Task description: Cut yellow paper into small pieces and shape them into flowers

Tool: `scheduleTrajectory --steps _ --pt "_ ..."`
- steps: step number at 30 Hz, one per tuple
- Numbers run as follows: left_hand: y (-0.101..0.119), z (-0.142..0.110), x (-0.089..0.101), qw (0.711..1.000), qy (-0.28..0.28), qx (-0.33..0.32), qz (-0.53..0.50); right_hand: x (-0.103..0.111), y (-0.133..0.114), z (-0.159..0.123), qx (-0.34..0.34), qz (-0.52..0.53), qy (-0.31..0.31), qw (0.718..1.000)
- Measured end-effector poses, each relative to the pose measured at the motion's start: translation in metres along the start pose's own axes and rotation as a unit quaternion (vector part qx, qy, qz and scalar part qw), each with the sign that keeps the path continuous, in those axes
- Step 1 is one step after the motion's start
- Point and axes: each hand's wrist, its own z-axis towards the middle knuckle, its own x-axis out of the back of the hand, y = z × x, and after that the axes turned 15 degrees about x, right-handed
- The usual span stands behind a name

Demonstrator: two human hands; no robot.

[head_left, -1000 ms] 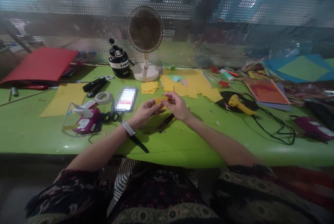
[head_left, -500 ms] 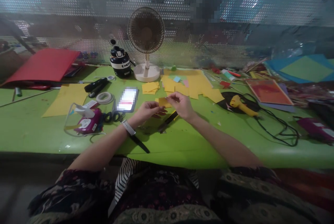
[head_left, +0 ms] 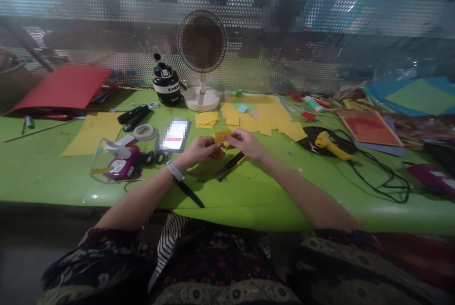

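A small yellow piece of paper is held between my two hands above the green table. My left hand pinches its left side, fingers curled. On the right side, my right hand grips the same piece between thumb and fingers. Just below my hands lies a black and yellow utility knife, slanted on the table. Behind the held piece rests a small stack of cut yellow paper. Larger yellow sheets spread out to its right.
A phone, scissors, a tape roll and a purple extension socket lie on the left. Farther back stand a fan and a black bottle. Right of me is a yellow glue gun with a looped cable.
My right hand has lowered slightly, and its fingers now lie closer over the yellow piece. My left hand stays nearly in place. The whole view has shifted a little.
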Motion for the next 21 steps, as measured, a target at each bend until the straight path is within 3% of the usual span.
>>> scheduleTrajectory --steps 8,15,21 --pt "0.005 -0.001 0.002 0.998 -0.008 0.027 -0.047 0.011 -0.001 -0.001 -0.02 -0.067 -0.099 0.993" --pt "0.007 -0.004 0.004 0.999 -0.021 0.042 -0.02 0.007 -0.005 -0.003 -0.009 -0.144 -0.125 0.982" --pt "0.006 -0.003 0.008 0.997 -0.046 0.035 0.046 0.003 -0.003 -0.005 -0.016 -0.15 -0.127 0.98"
